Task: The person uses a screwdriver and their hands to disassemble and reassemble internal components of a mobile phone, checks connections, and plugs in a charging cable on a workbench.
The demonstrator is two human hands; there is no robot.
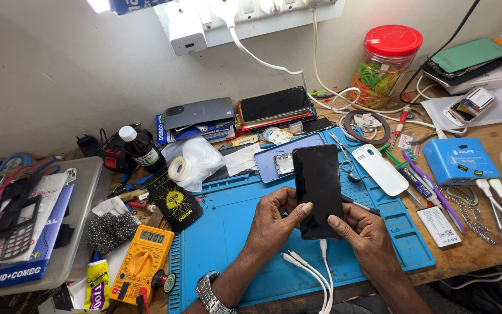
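From the head camera, both hands hold a black slab-shaped smartphone with a dark glass screen [318, 189], upright over the blue silicone work mat [228, 227] that covers the middle of the wooden bench [472, 247]. The left hand [274, 224] wraps the phone's lower left edge, thumb laid on the glass; the right hand [364, 235] closes on the lower right corner, thumb on the screen. A white multi-headed charging cable [323, 273] is plugged into the phone's bottom end, with spare plugs hanging loose beside it.

To do this well, the grip seems best kept on the edges, thumbs light on the glass, with the cable left slack so the port is not strained. The yellow digital multimeter [143, 259] and the small metal scissors [344, 157] lie near, clear of the phone.
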